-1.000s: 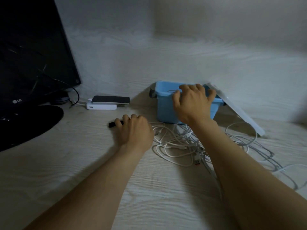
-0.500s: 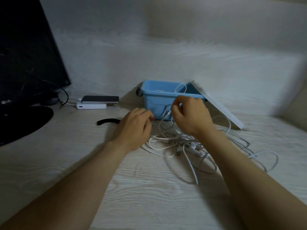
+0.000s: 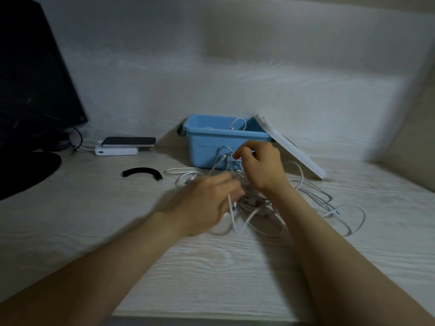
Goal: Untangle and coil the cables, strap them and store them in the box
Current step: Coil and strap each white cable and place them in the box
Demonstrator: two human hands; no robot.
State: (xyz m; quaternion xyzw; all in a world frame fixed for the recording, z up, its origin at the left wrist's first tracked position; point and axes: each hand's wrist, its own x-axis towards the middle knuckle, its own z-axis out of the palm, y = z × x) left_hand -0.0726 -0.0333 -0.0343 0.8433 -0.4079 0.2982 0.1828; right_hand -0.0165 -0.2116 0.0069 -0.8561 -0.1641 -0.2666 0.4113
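Evidently the step in hand is the untangling, with nothing coiled or strapped yet: the white cables (image 3: 255,203) lie in one loose knot on the table (image 3: 94,231) just in front of the blue box (image 3: 204,149). The right hand (image 3: 261,168) is raised in front of the box's front wall, its fingers curled in and pinching a single strand near its end. The left hand (image 3: 204,205), lower and nearer the person, is blurred, but its fingers look closed round another white strand that hangs down from them. To do this well, the person should probably keep hold of one free end and feed it back through the loops while the other hand holds the knot slack, since pulling hard would likely tighten it. The tangle's long axis runs sideways along the box's front, from a flat loop off the box's front left corner to wide loops past the foot of the white lid (image 3: 294,151), which leans on the box's right side. The pinched strand rises steeply from the knot towards the box; which way its plug points is too small to tell. One cable loop already shows inside the box. The black strap (image 3: 142,172) lies curved, well left of the box, untouched.
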